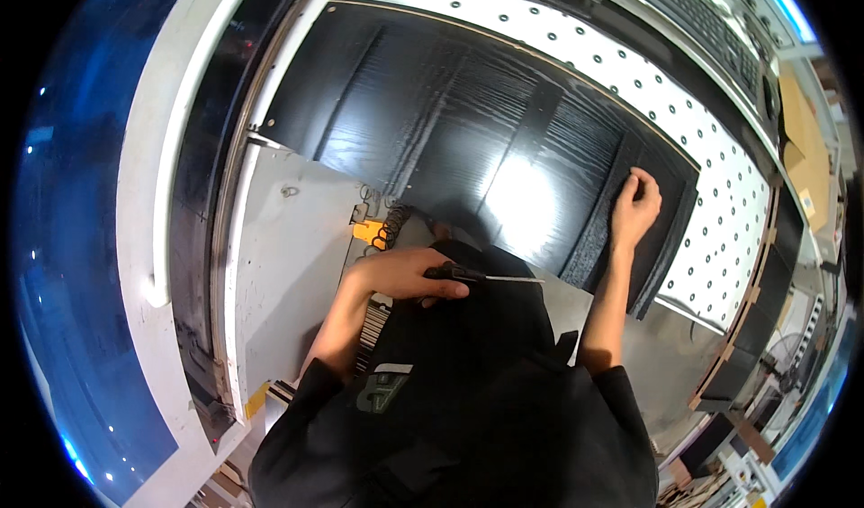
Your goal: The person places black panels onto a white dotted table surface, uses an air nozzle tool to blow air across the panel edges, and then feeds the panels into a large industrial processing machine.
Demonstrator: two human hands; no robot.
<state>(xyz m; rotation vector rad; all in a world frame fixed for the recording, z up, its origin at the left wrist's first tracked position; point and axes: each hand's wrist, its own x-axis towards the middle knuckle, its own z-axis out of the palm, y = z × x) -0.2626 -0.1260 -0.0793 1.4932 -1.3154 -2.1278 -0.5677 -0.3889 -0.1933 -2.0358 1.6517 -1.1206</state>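
In my left hand (409, 274), closed in front of my body, is a slim tool with a black handle (443, 272). Its thin metal blade (513, 279) points to the right; the exact kind is unclear. Beyond it lies a large, glossy black panel (450, 112) with wood-like grain and raised bands. My right hand (635, 206) is at the panel's right end, over a dark, rough-textured strip (589, 242). Its fingers are curled and pressed together; whatever they pinch, if anything, is too small to make out.
Under the panel is a white bed (729, 238) dotted with black round fittings. A keyboard (693, 22) stands at the far right. A black coiled cord (394, 224) hangs by a yellow part (369, 232) near my left hand. A white rail (175, 166) curves along the left.
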